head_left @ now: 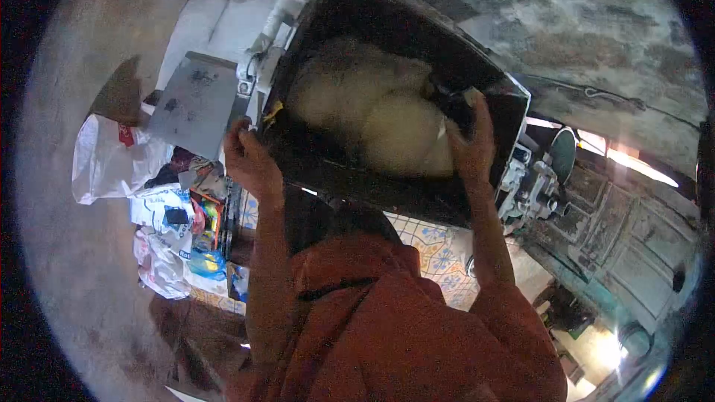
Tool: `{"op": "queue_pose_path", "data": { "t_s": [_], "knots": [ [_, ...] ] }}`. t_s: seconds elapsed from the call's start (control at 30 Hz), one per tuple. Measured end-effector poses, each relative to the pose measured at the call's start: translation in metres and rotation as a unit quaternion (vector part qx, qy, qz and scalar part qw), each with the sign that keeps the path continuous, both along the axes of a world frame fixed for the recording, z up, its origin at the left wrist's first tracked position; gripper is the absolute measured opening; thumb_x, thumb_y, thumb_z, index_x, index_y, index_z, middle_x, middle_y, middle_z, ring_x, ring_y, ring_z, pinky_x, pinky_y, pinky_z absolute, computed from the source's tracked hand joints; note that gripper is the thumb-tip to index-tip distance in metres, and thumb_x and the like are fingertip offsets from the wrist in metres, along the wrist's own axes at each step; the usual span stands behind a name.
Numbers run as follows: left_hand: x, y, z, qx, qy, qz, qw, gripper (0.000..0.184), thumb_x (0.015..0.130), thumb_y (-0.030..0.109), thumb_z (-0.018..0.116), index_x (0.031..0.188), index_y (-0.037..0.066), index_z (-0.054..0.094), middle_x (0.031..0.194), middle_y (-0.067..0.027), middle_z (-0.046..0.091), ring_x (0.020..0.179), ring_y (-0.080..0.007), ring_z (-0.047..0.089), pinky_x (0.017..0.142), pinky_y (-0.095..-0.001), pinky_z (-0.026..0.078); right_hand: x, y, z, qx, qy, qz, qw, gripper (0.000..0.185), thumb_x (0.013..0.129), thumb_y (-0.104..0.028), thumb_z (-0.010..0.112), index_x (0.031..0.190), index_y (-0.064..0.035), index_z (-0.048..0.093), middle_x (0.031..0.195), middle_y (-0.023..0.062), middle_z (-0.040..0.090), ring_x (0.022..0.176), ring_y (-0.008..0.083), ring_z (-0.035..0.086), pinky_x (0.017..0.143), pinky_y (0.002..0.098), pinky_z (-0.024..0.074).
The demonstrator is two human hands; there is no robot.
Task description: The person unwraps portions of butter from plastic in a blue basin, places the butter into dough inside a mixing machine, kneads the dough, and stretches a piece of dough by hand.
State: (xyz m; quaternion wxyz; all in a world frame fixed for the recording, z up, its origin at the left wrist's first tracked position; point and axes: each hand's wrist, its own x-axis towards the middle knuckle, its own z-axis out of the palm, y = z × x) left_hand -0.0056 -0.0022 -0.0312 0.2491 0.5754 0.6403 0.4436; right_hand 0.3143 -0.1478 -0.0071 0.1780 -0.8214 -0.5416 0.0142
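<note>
A large pale mass of dough [357, 104] lies in a deep dark trough [313, 167] with a light metal rim. It looks slightly blurred. My right hand [475, 145] reaches over the near right part of the trough beside the dough, thumb and forefinger spread apart. Whether those fingertips touch the dough is unclear. At the trough's left end, my left hand [253, 164] has its fingers curled together near the rim and a dough-smeared metal bracket [247, 78]. What they close on, if anything, is hidden. A small yellowish scrap [273, 111] sticks inside the left wall.
A grey metal plate [197, 104] juts out left of the trough. Below it are plastic bags [123, 160] and mixed packets. On the right are machine fittings [532, 186] and an old wooden door [618, 231]. Patterned tiles [428, 242] cover the floor.
</note>
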Motion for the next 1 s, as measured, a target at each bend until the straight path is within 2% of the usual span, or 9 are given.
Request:
{"op": "queue_pose_path", "data": {
  "t_s": [0.03,0.1,0.17,0.23,0.33,0.53,0.73,0.83,1.0],
  "knots": [
    [-0.001,0.001,-0.010,0.014,-0.023,0.008,1.000,0.026,0.091,0.016,0.049,0.102,-0.004,0.061,0.097,-0.0140,0.064,0.090,-0.0226,0.060,0.082,-0.0344,0.046,0.000,0.000,-0.016,0.000,-0.088,0.043,0.995,0.062,0.084,-0.026,0.066,0.138,-0.0109,0.040,0.138,0.0174,0.044,0.114,0.0365,0.054,0.091,0.0464,0.0474],
    [-0.001,-0.003,-0.009,-0.041,-0.050,0.022,0.998,0.027,0.092,0.018,0.050,0.103,-0.004,0.062,0.097,-0.0140,0.064,0.089,-0.0223,0.060,0.082,-0.0340,0.046,-0.017,-0.005,-0.028,-0.134,0.137,-0.008,0.981,0.056,0.084,-0.031,0.065,0.132,-0.0095,0.047,0.134,0.0184,0.048,0.111,0.0357,0.056,0.091,0.0463,0.0468],
    [-0.005,0.001,-0.013,-0.053,-0.054,0.016,0.997,0.026,0.092,0.018,0.052,0.104,-0.003,0.062,0.097,-0.0136,0.065,0.089,-0.0218,0.060,0.082,-0.0337,0.046,-0.012,0.014,-0.020,-0.272,0.161,0.033,0.948,0.048,0.085,-0.034,0.063,0.124,-0.0082,0.054,0.127,0.0188,0.053,0.107,0.0346,0.058,0.090,0.0458,0.0464],
    [-0.004,-0.003,-0.011,-0.031,-0.074,0.027,0.996,0.024,0.091,0.016,0.052,0.105,-0.002,0.062,0.097,-0.0127,0.065,0.089,-0.0214,0.060,0.081,-0.0336,0.046,-0.007,0.010,0.015,-0.438,0.002,0.121,0.891,0.039,0.087,-0.035,0.060,0.114,-0.0068,0.061,0.118,0.0186,0.059,0.102,0.0332,0.060,0.089,0.0449,0.0462],
    [-0.001,-0.006,-0.001,-0.027,-0.009,0.036,0.999,0.022,0.091,0.014,0.052,0.104,-0.001,0.062,0.098,-0.0114,0.065,0.090,-0.0213,0.060,0.082,-0.0334,0.046,-0.004,-0.040,0.017,-0.188,0.218,0.117,0.951,0.032,0.089,-0.035,0.057,0.101,-0.0066,0.066,0.105,0.0156,0.064,0.095,0.0318,0.062,0.085,0.0430,0.0469],
    [0.000,-0.004,-0.007,-0.030,-0.048,0.028,0.998,0.022,0.092,0.013,0.049,0.102,-0.002,0.062,0.097,-0.0108,0.064,0.088,-0.0215,0.060,0.082,-0.0333,0.045,0.002,-0.052,0.036,-0.290,0.119,0.017,0.950,0.029,0.087,-0.030,0.058,0.104,-0.0080,0.064,0.105,0.0134,0.063,0.099,0.0315,0.061,0.089,0.0384,0.0472],
    [0.005,0.000,-0.002,-0.034,-0.092,0.049,0.994,0.019,0.091,0.011,0.050,0.100,-0.001,0.063,0.094,-0.0085,0.064,0.084,-0.0173,0.058,0.080,-0.0313,0.045,-0.059,-0.026,-0.046,-0.274,-0.175,0.341,0.882,0.034,0.084,-0.014,0.056,0.118,-0.0101,0.058,0.114,0.0136,0.060,0.109,0.0313,0.057,0.095,0.0431,0.0451],
    [-0.001,0.002,-0.016,0.033,-0.079,0.044,0.995,0.018,0.091,0.010,0.050,0.100,0.001,0.063,0.093,-0.0078,0.064,0.083,-0.0161,0.058,0.077,-0.0312,0.046,-0.060,0.024,-0.077,-0.196,-0.137,0.387,0.891,0.040,0.078,-0.006,0.059,0.118,-0.0098,0.059,0.113,0.0139,0.060,0.109,0.0315,0.056,0.095,0.0443,0.0451],
    [-0.004,-0.001,-0.016,-0.050,-0.023,0.065,0.996,0.018,0.088,0.009,0.052,0.099,0.001,0.064,0.088,-0.0085,0.066,0.080,-0.0183,0.061,0.074,-0.0325,0.048,-0.015,0.083,-0.050,-0.343,-0.026,0.379,0.859,0.048,0.067,-0.005,0.068,0.114,-0.0087,0.061,0.114,0.0143,0.061,0.106,0.0308,0.058,0.093,0.0432,0.0463]
  ]
}}
